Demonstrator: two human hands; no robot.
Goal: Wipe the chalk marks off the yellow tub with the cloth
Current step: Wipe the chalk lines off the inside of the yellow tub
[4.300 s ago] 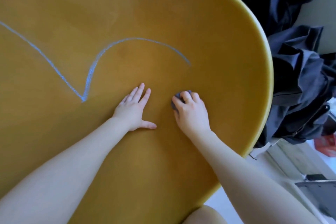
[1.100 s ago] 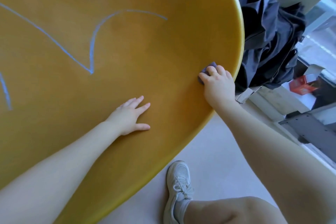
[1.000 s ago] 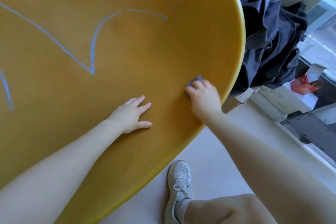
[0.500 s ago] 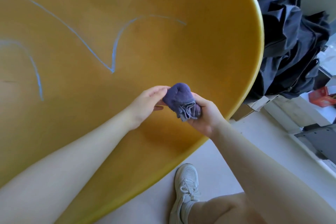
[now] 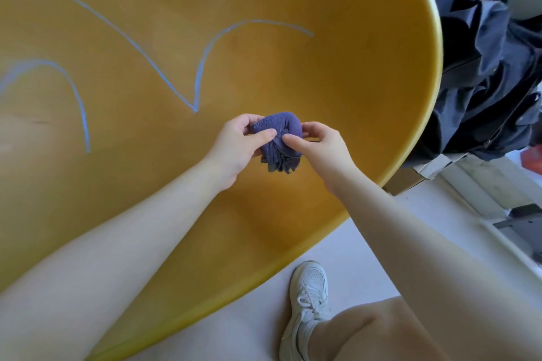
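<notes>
While bunched, cloth (image 5: 278, 138) pinched between both hands' fingers (image 5: 265, 135)

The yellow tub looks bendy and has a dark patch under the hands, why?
Head view: the wide lens curves the yellow tub, especially its rim. The dark patch is shadow cast by both hands, left hand and right hand, and the cloth. The chalk marks look sharp.

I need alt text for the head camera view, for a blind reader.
Both hands, left hand and right hand, hold a bunched purple cloth above a yellow tub. Blue chalk marks remain on the tub.
</notes>
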